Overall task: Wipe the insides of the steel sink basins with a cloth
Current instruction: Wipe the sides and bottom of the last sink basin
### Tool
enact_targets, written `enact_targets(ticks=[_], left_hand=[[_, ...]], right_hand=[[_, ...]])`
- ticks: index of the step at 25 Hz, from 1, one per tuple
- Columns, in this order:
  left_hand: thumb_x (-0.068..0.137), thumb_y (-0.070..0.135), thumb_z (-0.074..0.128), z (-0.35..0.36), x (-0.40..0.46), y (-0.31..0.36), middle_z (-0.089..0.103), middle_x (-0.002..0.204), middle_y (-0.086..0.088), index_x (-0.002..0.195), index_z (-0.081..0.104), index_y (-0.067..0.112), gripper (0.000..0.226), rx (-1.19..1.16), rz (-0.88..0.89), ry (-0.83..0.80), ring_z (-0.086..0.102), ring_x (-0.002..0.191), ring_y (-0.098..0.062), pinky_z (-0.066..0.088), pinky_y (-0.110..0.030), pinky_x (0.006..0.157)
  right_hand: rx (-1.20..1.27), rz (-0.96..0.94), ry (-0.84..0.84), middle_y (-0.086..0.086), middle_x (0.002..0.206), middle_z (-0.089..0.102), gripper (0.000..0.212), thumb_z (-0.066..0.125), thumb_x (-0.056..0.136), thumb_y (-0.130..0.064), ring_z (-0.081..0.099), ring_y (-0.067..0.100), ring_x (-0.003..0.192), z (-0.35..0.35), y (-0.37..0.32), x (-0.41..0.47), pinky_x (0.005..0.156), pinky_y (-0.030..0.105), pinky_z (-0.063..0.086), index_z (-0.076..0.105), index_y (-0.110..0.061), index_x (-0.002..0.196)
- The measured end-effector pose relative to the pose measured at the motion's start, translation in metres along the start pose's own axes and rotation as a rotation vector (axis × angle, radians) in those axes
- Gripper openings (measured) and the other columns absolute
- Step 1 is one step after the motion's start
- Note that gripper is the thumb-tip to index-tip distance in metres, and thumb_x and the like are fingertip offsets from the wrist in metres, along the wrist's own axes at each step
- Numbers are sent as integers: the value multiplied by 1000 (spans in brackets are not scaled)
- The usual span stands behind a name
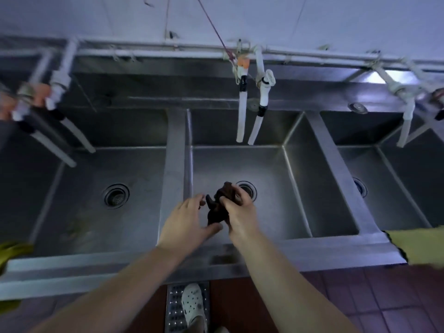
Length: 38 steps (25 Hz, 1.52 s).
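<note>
Cloth bunched above the middle basin

The right hand (239, 216) gripped the dark cloth (219, 205) over the middle basin (283, 183); the left hand (185, 221), fingers spread, reached toward it. Wiping looked not yet begun.

The head view looks steeply down, close over the steel sink (175, 145) front.

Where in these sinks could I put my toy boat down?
The left basin floor around its drain is bare. The middle basin is crowded: both hands hold a dark cloth over its drain, with hoses hanging behind.
</note>
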<state>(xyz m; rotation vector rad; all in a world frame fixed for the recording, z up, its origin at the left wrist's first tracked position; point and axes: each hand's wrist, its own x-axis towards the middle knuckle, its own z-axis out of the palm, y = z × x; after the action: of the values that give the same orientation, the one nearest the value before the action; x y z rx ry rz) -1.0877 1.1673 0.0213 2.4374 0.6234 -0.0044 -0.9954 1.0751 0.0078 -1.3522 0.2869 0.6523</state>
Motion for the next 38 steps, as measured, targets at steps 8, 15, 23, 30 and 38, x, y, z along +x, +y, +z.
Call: enact_targets(ticks=[8, 15, 23, 30, 38], left_hand=[[91, 28, 57, -90, -74, -24, 64, 84, 11, 91, 59, 26, 3, -325, -253, 355, 62, 81, -9, 52, -32, 71], [92, 9, 54, -167, -78, -97, 62, 88, 9, 93, 58, 21, 13, -510, -208, 430, 57, 87, -8, 44, -24, 73], [84, -8, 49, -249, -54, -223, 63, 92, 7, 92, 58, 26, 36, -544, -130, 211, 58, 84, 0, 42, -5, 63], [88, 0, 57, -283, -16, -322, 62, 109, 2, 131, 48, 23, 50, -562, -185, 86, 60, 102, -9, 45, -10, 73], [83, -4, 53, -230, 17, -357, 65, 90, 6, 87, 64, 24, 30, -439, -260, -122, 60, 87, -9, 41, -6, 63]], right_hand=[[-53, 150, -317, 17, 113, 62, 22, 55, 94, -13, 64, 27, 97, 79, 12, -86, 83, 38, 55, 53, -16, 116], [-693, -156, -481, 6, 128, 52, 53, 58, 92, -10, 54, 17, 109, 149, 21, -96, 83, 24, 50, 36, -15, 140], [-1195, -539, -683, -4, 129, 46, 57, 58, 81, 3, 41, 9, 124, 296, 37, -91, 99, 9, 31, 53, -24, 131], [-1368, -475, -506, -4, 85, 54, 8, 67, 77, -21, 50, 15, 93, 355, 73, -72, 73, 24, 40, 66, -16, 84], [-1161, -48, -414, -6, 69, 58, 21, 71, 78, -17, 54, 8, 61, 330, 119, -35, 55, 21, 44, 52, -23, 72]])
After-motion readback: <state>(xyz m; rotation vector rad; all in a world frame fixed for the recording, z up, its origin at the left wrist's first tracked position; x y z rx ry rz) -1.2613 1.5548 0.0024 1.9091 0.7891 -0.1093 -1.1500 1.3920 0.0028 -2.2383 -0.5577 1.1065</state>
